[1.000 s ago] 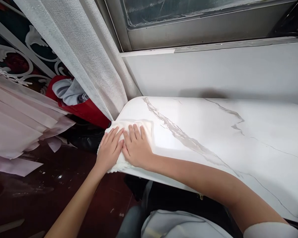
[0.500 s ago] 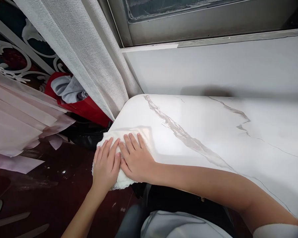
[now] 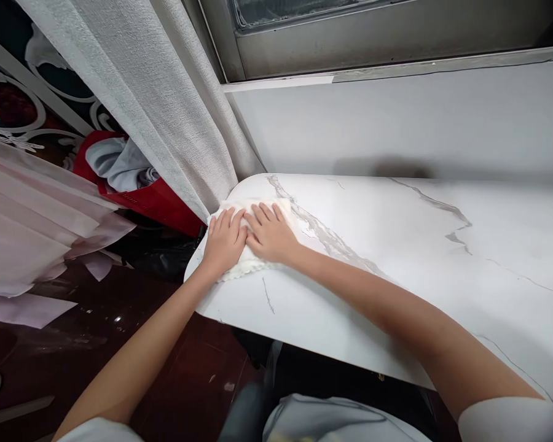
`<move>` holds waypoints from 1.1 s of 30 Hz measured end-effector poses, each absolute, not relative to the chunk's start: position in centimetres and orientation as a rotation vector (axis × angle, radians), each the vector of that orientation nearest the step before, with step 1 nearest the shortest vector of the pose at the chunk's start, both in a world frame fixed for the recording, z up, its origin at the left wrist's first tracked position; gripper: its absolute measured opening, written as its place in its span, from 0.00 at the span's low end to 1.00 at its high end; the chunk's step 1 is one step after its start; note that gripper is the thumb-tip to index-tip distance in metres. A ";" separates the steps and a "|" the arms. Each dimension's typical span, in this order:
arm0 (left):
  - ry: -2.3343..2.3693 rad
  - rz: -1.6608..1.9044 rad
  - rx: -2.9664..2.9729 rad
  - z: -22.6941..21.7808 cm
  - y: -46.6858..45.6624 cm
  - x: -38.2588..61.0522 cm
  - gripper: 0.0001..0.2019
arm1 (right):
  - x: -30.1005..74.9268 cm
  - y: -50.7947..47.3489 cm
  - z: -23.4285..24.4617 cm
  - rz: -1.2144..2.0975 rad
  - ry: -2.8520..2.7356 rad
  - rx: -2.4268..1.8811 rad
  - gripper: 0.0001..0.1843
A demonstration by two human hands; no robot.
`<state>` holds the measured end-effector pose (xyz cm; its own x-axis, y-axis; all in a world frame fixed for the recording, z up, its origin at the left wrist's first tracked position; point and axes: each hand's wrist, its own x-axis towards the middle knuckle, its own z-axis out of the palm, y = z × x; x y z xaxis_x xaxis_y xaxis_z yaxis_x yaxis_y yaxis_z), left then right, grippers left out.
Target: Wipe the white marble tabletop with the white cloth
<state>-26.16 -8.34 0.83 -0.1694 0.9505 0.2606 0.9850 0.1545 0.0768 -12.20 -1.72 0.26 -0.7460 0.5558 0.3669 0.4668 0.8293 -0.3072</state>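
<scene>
A white cloth (image 3: 251,265) lies spread on the white marble-patterned table (image 3: 350,319), near its rounded left end. My left hand (image 3: 224,241) rests flat on the cloth's left part, fingers stretched toward the wall. Beside it, my right hand (image 3: 271,233) presses on the cloth with its fingers spread. The two hands nearly meet at the thumbs. Cloth shows beyond the fingertips and below the palms; the part under the hands is hidden.
A grey curtain (image 3: 166,98) hangs against the table's left end. Behind the table rise a pale wall (image 3: 396,123) and a metal window frame (image 3: 350,46). On the left are a red bag (image 3: 166,202) with grey fabric inside and a pink cloth drape (image 3: 41,221).
Both hands and the cloth have slid away from me and a little right, from the table's front left edge toward the wall. The front edge of the table is now uncovered there.
</scene>
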 end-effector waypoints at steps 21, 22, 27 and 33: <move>-2.176 -0.490 -2.082 1.3 8.3 -26.3 0.22 | -12.8 11.3 0.3 0.295 -2.483 -1.093 0.30; -2.181 -0.485 -2.079 1.4 8.4 -26.1 0.22 | -12.8 11.4 0.2 0.286 -2.473 -1.094 0.30; -2.199 -0.450 -2.097 1.6 8.3 -25.3 0.23 | -12.1 11.5 -0.3 0.259 -2.419 -1.116 0.29; -2.181 -0.468 -2.118 1.3 8.4 -23.5 0.23 | -10.0 11.3 -0.2 0.258 -2.437 -1.147 0.29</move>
